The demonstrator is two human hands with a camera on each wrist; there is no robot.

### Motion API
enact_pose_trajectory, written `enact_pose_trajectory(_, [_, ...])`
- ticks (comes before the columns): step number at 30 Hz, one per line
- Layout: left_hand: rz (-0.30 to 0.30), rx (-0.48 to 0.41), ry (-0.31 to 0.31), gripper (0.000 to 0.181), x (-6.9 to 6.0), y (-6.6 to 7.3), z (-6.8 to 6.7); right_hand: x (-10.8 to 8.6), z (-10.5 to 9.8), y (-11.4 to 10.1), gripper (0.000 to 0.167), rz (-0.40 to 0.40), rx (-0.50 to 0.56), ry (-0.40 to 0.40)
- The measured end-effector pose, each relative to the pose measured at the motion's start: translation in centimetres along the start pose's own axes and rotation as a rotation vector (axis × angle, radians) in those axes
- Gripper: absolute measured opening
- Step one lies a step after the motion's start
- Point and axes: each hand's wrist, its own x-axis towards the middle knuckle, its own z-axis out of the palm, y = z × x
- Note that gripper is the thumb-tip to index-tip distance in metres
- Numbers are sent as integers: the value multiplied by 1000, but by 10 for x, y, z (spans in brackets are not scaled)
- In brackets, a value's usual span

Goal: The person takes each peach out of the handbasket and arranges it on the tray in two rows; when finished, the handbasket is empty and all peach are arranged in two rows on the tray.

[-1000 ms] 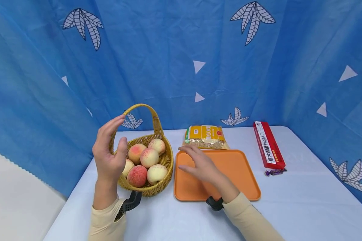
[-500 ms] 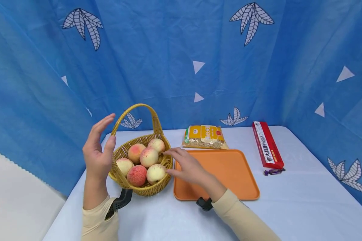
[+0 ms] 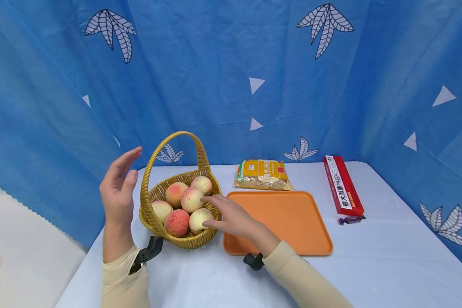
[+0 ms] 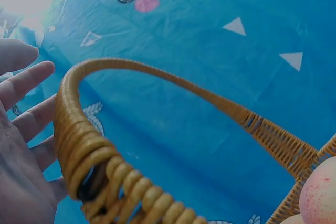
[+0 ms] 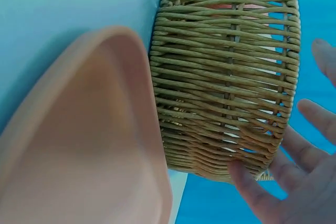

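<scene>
A yellow wicker basket (image 3: 188, 243) with a tall arched handle stands on the left, holding several peaches (image 3: 177, 223) in cream, pink and red. My left hand (image 3: 117, 192) is raised just left of the basket, fingers extended and holding nothing. In the left wrist view its fingers (image 4: 34, 119) are close to the handle (image 4: 68, 114); whether they touch it I cannot tell. My right hand (image 3: 232, 216) reaches over the basket's right rim, with fingers spread above the cream peaches. In the right wrist view that hand (image 5: 299, 182) is beside the woven wall (image 5: 226, 77), holding nothing.
An orange tray (image 3: 285, 222) lies right of the basket, partly under my right forearm. Behind it is a yellow grain bag (image 3: 262, 174). Farther right are a red pasta box (image 3: 343, 186) and a purple wrapped candy (image 3: 351, 219). Blue curtains border the white table.
My right hand has moved left from above the tray to over the basket's right rim. The left hand has drawn left, away from the handle.
</scene>
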Motion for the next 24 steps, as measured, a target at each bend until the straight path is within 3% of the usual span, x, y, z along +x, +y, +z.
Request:
enact_pose_trajectory(9, [-123,-160,77,39,-3,-19,-10,9,5,-1,63,2,-171,-54])
enact_pose_trajectory(17, [-225,-254,127,36,-7,-37,-16,15,6,3,53,4,-234,-84])
enact_pose_trajectory(21, [-283,-274,146,37,-10,-45,-21,19,2,1,50,14,-214,-130])
enact_pose_trajectory(24, [-356,-209,176,38,-14,-50,-25,22,0,-2,48,17,-183,-168])
